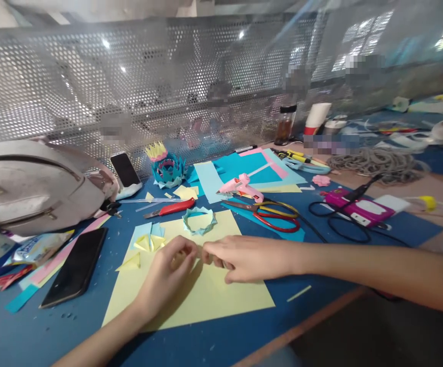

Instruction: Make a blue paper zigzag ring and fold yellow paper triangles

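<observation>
My left hand (170,267) and my right hand (240,257) meet fingertip to fingertip over a large pale yellow paper sheet (206,298) on the blue table. Between the fingers of both hands sits a small piece of yellow paper, mostly hidden. Just left of my left hand lie several small folded yellow and light blue paper triangles (145,243). Behind my hands rests a light blue folded paper ring (199,220).
A black phone (75,267) lies at left, a grey bag (30,183) behind it. Red utility knife (171,208), pink glue gun (240,187), red-and-yellow scissors (277,214), a blue paper crown (169,171) and coloured sheets lie further back. A perforated metal screen closes the rear.
</observation>
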Demonstrator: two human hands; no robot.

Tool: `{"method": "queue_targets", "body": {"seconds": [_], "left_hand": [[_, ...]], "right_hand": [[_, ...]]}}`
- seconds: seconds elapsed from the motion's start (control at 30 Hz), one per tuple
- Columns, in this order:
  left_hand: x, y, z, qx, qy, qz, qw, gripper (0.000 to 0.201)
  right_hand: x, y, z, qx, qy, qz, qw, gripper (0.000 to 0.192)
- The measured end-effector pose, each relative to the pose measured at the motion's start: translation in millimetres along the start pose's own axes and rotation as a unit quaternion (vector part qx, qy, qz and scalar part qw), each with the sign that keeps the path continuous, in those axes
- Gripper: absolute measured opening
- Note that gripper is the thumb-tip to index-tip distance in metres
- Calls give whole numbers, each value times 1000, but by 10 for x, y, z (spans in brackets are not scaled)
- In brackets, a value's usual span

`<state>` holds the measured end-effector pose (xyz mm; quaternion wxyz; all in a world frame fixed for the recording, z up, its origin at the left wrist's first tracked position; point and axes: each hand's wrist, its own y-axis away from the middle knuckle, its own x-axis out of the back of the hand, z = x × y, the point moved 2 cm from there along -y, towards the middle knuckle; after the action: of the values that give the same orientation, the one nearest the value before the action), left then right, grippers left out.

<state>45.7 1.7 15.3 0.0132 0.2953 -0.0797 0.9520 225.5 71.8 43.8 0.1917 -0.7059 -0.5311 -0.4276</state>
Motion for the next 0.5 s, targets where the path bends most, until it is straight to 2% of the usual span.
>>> {"method": "queue_targets", "body": {"seconds": [0.07,0.13,0.27,0.3,0.4,0.5], "left_hand": [[-1,-13,3,-4,33,-2,999,16],[-9,-28,-6,-16,98,5,995,15],[-19,-36,-90,8,237,48,970,29],[-19,-33,-122,24,252,57,966,30],[2,-23,-218,64,250,88,962,28],[26,-21,-277,96,227,117,962,29]], "right_hand": [[30,-62,-1,-8,-22,-3,1000,32],[45,-164,41,-8,-120,19,993,30],[-30,-409,180,11,-345,125,930,47],[-68,-456,208,17,-378,159,912,50],[-212,-532,253,18,-459,187,868,52],[-295,-511,257,29,-477,186,859,49]]}}
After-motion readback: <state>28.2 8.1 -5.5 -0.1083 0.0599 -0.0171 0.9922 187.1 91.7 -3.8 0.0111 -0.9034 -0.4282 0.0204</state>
